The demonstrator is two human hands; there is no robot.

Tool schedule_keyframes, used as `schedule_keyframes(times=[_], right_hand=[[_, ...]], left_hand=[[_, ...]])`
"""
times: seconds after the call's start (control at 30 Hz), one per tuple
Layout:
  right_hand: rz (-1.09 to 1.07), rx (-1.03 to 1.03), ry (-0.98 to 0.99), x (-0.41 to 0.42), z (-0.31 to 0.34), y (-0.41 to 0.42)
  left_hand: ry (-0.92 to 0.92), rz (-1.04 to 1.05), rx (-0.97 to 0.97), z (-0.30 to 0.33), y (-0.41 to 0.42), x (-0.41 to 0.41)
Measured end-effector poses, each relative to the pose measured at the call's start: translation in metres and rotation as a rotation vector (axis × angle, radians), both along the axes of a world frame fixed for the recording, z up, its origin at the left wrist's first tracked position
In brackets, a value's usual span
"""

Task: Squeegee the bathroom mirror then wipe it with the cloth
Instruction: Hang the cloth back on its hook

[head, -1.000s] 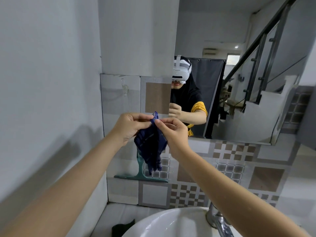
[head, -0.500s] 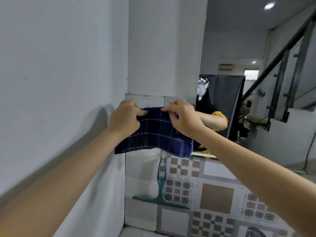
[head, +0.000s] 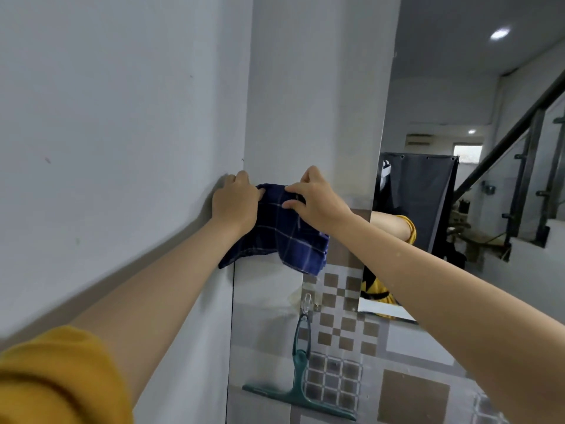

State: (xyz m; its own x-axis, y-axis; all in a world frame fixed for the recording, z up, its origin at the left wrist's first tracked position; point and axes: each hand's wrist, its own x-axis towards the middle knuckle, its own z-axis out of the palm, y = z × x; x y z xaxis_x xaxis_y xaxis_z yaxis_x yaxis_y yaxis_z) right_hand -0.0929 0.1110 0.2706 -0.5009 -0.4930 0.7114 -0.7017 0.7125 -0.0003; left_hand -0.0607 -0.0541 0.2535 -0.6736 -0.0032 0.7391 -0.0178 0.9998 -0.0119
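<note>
The corner is closed off by the side wall (head: 107, 117) on the left, the tiled wall below is partly taken up by the hook (head: 306, 302) and hanging squeegee (head: 298, 384), while open mirror (head: 458, 117) surface is left free up to the right.

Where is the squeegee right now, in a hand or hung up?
Hung up. The green squeegee dangles from a wall hook, blade down; both hands grip the blue cloth above it.
</note>
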Motion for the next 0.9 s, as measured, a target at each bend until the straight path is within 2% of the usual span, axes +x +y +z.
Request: schedule_keyframes(times=[0.2,0.33,0.4,0.47,0.57,0.7,0.8,0.9], right_hand=[[0.009,-0.036,0.004,-0.011,-0.003,-0.004],[0.013,-0.11,0.071,-0.016,0.006,-0.003],[-0.003,-0.113,0.09,-0.018,0.006,-0.003],[-0.019,-0.073,0.096,-0.019,0.003,-0.004],[0.016,-0.06,0.021,-0.021,-0.005,-0.004],[0.044,-0.049,-0.046,-0.021,-0.009,-0.001],[0.05,-0.035,-0.063,-0.021,-0.01,-0.004],[0.074,-0.037,-0.083,-0.022,-0.012,-0.006]], left_hand=[[0.016,-0.16,0.232,-0.01,-0.001,-0.011],[0.139,-0.179,0.199,0.0,-0.001,-0.01],[0.129,-0.175,0.185,0.003,-0.002,-0.013],[0.064,-0.213,0.264,0.002,-0.005,-0.018],[-0.006,-0.361,0.367,-0.003,-0.01,-0.022],[-0.003,-0.557,0.431,-0.005,-0.01,-0.017],[0.035,-0.585,0.439,-0.007,-0.005,-0.014],[0.051,-0.59,0.603,-0.01,-0.002,-0.016]])
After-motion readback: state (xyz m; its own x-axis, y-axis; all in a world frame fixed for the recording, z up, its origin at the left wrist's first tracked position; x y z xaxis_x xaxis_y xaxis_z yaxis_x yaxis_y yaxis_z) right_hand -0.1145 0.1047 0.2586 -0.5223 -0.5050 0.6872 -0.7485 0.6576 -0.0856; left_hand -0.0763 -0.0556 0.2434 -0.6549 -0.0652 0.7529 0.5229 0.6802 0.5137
